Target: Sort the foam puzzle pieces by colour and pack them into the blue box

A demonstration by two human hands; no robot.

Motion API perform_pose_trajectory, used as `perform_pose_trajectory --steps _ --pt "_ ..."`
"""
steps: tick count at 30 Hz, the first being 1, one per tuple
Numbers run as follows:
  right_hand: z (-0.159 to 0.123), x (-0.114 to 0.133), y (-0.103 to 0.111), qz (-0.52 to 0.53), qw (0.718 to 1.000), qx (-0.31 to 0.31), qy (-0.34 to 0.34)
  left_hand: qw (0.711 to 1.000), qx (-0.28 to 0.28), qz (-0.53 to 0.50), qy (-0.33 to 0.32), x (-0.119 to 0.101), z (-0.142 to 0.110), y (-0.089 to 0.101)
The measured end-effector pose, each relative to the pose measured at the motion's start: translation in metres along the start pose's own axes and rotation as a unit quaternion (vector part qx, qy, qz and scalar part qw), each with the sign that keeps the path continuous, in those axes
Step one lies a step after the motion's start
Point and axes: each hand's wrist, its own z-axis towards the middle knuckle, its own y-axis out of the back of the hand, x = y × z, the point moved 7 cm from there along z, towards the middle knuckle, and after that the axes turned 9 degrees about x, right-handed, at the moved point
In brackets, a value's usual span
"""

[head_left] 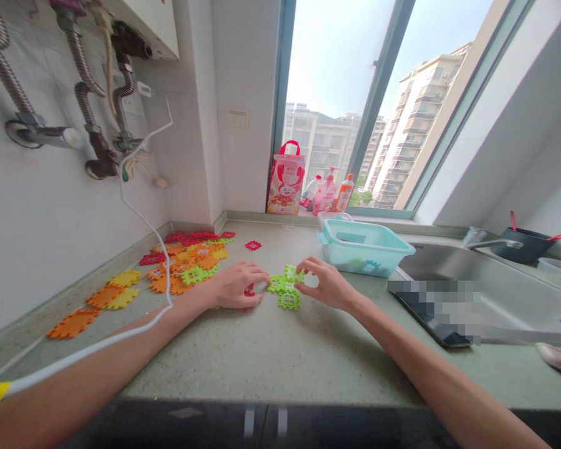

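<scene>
Several bright green interlocking plastic tiles [288, 300] lie joined in a cross-like shape on the counter between my hands. My left hand [240, 285] rests at their left, its fingers curved and apart. One fingertip reaches the left green tile's edge. A red tile [249, 290] shows partly beneath that hand. At the right side of the green group, my right hand [326, 285] has thumb and index finger bent around the edge of a green tile, gripping it. The fingertips partly cover that tile.
Orange, yellow, red and green tiles [206, 255] lie piled at left; a lone red tile [253, 246] sits behind. A white cable [143, 324] crosses above my left forearm. Rightward are a turquoise basket [369, 246], a dark flat object [418, 312] and the sink [505, 299].
</scene>
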Motion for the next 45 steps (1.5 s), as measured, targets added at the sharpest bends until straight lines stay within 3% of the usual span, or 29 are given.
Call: perform_pose_trajectory --steps 6,14,18,24,29,32,35,45 --pt "0.004 -0.003 -0.015 0.028 0.999 0.02 0.003 0.999 -0.002 -0.014 -0.032 -0.016 0.002 0.002" --pt "0.01 0.005 -0.027 0.041 0.995 0.088 0.028 0.998 -0.041 -0.018 0.05 -0.005 0.0 0.007" --pt "0.012 0.004 -0.024 -0.005 0.998 0.063 0.014 0.998 -0.038 -0.026 0.049 -0.003 0.0 0.006" --pt "0.009 -0.012 -0.01 0.035 0.999 -0.024 -0.009 0.998 -0.051 -0.023 0.025 -0.001 -0.002 0.008" --pt "0.012 -0.021 -0.027 0.05 0.996 0.065 -0.03 0.995 -0.034 0.03 -0.084 -0.036 -0.002 0.009" --pt "0.013 -0.025 -0.03 0.06 0.995 0.071 -0.044 0.992 -0.009 0.043 -0.12 -0.063 0.0 0.005" --pt "0.012 -0.026 -0.03 0.064 0.995 0.062 -0.049 0.99 0.006 0.022 -0.137 -0.074 0.001 0.004" --pt "0.01 -0.022 -0.028 0.048 0.996 0.062 -0.037 0.997 -0.027 0.025 -0.065 -0.027 -0.009 0.01"
